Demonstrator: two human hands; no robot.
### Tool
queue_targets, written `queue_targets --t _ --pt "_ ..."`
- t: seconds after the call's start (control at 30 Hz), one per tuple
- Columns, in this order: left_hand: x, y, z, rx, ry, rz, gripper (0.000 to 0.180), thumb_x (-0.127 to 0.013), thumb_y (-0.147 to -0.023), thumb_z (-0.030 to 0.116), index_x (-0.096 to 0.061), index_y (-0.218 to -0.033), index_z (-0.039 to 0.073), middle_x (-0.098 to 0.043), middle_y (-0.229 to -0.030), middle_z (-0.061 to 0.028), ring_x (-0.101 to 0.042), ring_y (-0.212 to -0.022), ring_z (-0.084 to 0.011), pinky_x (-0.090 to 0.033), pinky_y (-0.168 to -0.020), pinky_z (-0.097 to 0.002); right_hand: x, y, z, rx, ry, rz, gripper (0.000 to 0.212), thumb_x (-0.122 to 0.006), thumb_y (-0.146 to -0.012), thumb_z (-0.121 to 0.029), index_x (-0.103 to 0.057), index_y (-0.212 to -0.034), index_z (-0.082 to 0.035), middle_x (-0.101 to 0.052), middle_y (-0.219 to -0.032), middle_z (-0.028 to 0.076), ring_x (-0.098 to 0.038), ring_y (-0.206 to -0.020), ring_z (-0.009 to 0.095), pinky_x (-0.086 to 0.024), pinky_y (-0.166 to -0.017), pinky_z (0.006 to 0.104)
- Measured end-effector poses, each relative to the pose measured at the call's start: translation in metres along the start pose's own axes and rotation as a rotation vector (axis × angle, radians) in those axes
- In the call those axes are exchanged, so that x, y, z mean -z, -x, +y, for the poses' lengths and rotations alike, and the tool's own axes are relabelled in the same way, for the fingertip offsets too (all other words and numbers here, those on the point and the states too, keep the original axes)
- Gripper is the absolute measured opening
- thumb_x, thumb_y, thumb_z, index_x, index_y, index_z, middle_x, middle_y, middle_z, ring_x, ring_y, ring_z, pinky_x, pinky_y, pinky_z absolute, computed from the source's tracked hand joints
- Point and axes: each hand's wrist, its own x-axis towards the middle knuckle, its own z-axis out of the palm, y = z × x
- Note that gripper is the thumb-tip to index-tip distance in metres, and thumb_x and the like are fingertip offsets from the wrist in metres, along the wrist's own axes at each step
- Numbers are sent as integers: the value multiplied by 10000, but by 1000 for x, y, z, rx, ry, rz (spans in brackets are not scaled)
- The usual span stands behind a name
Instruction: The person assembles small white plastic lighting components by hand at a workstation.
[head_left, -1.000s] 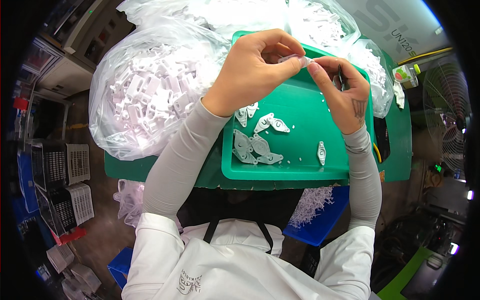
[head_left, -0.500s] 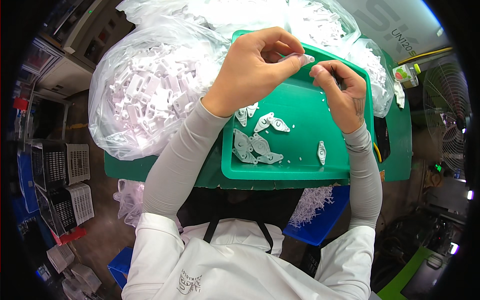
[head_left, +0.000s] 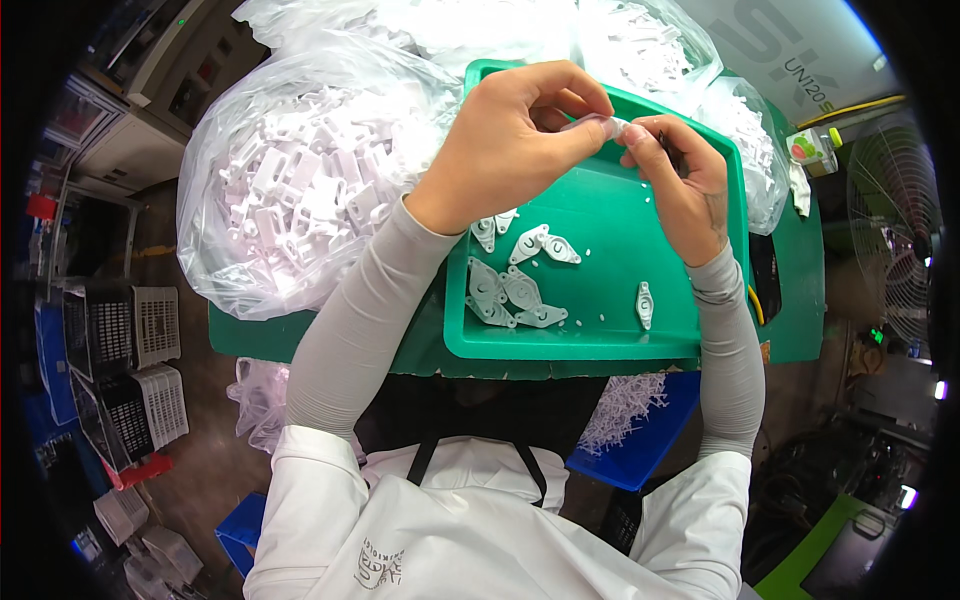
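Over the far part of the green tray [head_left: 560, 347], my left hand [head_left: 520, 140] pinches a small white plastic part [head_left: 614, 127] between thumb and fingers. My right hand [head_left: 688, 185] is closed, its thumb and fingertip touching the part's right end. Something thin and dark [head_left: 672, 152] shows among the right fingers, mostly hidden; its kind is unclear. Several white lozenge-shaped plastic parts [head_left: 520, 290] lie in the tray's left half. A single narrow part [head_left: 645, 305] lies near its front right, with tiny white bits scattered about.
A clear bag [head_left: 300, 190] heaped with white plastic pieces stands left of the tray, with more bags behind and to the right. At the right are a bottle [head_left: 812, 150] and a fan [head_left: 895, 220]. A blue bin [head_left: 650, 440] of white scraps sits below the table edge.
My right hand has moved slightly left and up, so its fingertips now meet the end of the white part. The left hand has barely moved.
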Motion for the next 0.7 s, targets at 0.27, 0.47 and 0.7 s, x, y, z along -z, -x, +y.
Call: queue_targets --t 0.27,0.47,0.7 --pt "0 0 1 2 -18 -14 129 -743 -927 122 -705 -1013 34 -714 -860 -14 -625 -729 -39 -460 -597 -188 4 0 4 -17 0 -47 211 -644 -999 -181 -688 -995 25 -653 -795 0 -563 -732 38 -456 -659 199" --pt "1 0 0 0 -7 -24 134 -739 -928 121 -703 -1019 29 -718 -864 -21 -629 -734 -41 -466 -598 -189 4 0 2 5 38 -57 194 -655 -981 -166 -690 -972 25 -637 -768 -10 -553 -718 35 -457 -650 202" --pt "1 -1 -2 -7 10 -15 138 -742 -926 121 -703 -1021 28 -725 -879 -31 -673 -803 -68 -502 -648 -195 4 1 -1 13 109 -54 179 -686 -951 -159 -693 -956 20 -619 -734 -14 -543 -693 37 -454 -626 213"
